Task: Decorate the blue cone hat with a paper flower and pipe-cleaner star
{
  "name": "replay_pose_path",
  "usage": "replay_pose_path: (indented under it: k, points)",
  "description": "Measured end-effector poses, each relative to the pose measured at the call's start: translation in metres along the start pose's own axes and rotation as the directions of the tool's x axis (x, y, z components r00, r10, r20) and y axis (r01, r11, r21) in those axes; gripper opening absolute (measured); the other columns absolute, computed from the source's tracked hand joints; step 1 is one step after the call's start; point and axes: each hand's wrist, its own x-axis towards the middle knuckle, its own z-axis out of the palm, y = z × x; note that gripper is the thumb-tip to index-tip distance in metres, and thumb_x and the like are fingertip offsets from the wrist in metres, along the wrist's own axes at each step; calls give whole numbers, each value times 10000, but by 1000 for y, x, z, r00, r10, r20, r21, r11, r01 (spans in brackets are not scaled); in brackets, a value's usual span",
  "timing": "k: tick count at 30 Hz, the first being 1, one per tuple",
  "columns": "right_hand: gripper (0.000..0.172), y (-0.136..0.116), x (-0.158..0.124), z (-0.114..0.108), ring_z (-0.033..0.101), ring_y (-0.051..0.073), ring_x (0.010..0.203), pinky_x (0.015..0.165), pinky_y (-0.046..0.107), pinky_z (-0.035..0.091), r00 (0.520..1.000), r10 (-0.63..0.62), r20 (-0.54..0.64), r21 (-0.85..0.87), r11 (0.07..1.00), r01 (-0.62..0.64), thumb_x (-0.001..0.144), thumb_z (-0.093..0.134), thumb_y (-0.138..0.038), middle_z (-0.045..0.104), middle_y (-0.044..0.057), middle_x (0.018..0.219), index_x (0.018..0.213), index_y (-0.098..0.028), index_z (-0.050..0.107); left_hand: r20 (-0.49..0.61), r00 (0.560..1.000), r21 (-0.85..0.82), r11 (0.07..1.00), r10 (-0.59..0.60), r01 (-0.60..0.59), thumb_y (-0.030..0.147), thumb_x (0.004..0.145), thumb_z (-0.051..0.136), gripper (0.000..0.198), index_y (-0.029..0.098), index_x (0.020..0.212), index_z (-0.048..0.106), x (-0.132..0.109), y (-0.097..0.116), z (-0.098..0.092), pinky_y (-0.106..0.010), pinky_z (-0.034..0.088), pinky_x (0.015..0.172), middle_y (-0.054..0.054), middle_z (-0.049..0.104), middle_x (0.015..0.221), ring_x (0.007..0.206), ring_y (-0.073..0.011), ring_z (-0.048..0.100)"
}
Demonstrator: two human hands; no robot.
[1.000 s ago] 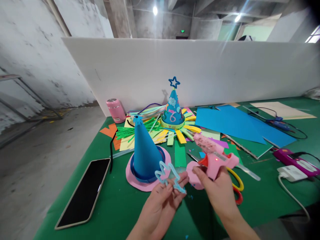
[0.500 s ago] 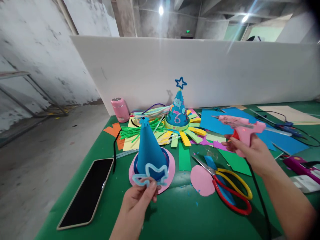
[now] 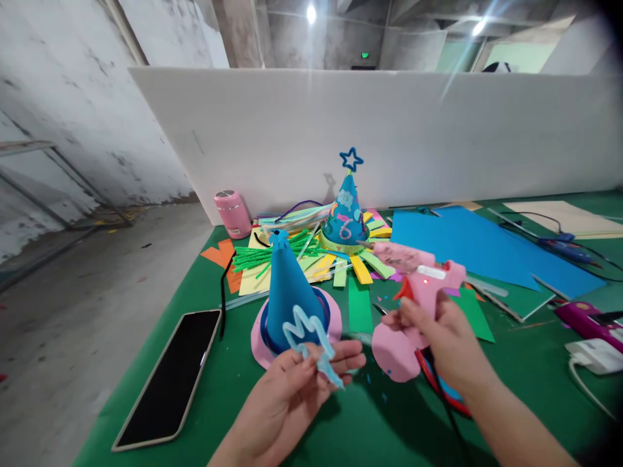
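Note:
My left hand (image 3: 304, 383) holds a light blue pipe-cleaner shape (image 3: 304, 324) between thumb and fingers, its other fingers spread to the right. Behind it a plain blue cone hat (image 3: 289, 285) stands on a pink round brim (image 3: 257, 347). My right hand (image 3: 438, 334) is closed around the handle of a pink glue gun (image 3: 423, 279), whose nozzle points left, near the decorated blue hat (image 3: 345, 211) with a star on top. Below the glue gun lie a pink paper circle (image 3: 394, 357) and red-handled scissors (image 3: 455, 405), partly hidden by my right hand and the cord.
A phone (image 3: 170, 379) lies at the left edge of the green table (image 3: 355, 428). Behind are a pink canister (image 3: 233, 214), green pipe cleaners (image 3: 250, 258) and blue sheets (image 3: 467, 240). A white adapter (image 3: 594, 355) sits at the right, before a white partition (image 3: 272, 136).
My right hand has brought the glue gun left and slightly down. My left hand has turned the light blue shape and opened its outer fingers beneath it.

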Motion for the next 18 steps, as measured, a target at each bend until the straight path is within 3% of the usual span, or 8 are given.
replay_pose_path:
  k: [2, 5, 8, 13, 16, 18]
  points:
    - [206, -1, -11, 18, 651, 204, 678, 596, 288, 515, 997, 16, 76, -44, 999, -13, 681, 644, -312, 702, 44, 713, 813, -170, 577, 13, 1000, 78, 997, -15, 14, 214, 778, 504, 196, 118, 837, 665, 2, -6, 2, -388, 309, 917, -130, 612, 1061, 1006, -268, 521]
    - [141, -5, -24, 32, 632, 197, 598, 528, 274, 505, 976, 96, 195, -133, 989, -70, 628, 675, -253, 681, 35, 680, 704, -154, 609, -11, 1000, 247, 969, 7, -4, 193, 760, 539, 156, 146, 698, 675, 1, -14, 2, -259, 387, 769, -55, 653, 839, 818, -172, 557]
    - [60, -5, -31, 36, 577, 146, 480, 448, 234, 462, 931, 131, 340, -90, 990, -106, 659, 627, -206, 615, -22, 571, 633, -169, 587, -25, 1000, 336, 942, 0, 9, 204, 741, 570, 113, 173, 705, 673, 0, -17, 1, -234, 388, 706, -17, 628, 715, 709, -139, 532]
    - [57, 3, -31, 32, 530, 123, 513, 466, 206, 433, 967, 11, 255, -112, 994, 19, 651, 610, -151, 580, -36, 573, 620, -173, 569, -42, 999, 425, 905, -8, 25, 241, 735, 570, 145, 165, 662, 669, 2, -18, 6, -252, 382, 706, -28, 607, 723, 710, -154, 518]
    - [98, 9, -27, 29, 532, 130, 479, 448, 214, 431, 969, 54, 239, -202, 979, -5, 648, 600, -156, 588, -31, 521, 559, -172, 560, -33, 999, 546, 837, -28, 41, 260, 735, 563, 159, 163, 656, 663, 2, -17, 12, -257, 381, 712, -23, 593, 716, 714, -157, 514]
    - [112, 14, -23, 28, 531, 134, 447, 434, 220, 426, 986, 55, 160, -295, 955, -5, 641, 608, -180, 579, -31, 476, 542, -172, 556, -43, 999, 608, 793, -30, 50, 278, 731, 562, 158, 165, 690, 666, 2, -18, 14, -267, 386, 711, -23, 589, 724, 707, -159, 511]
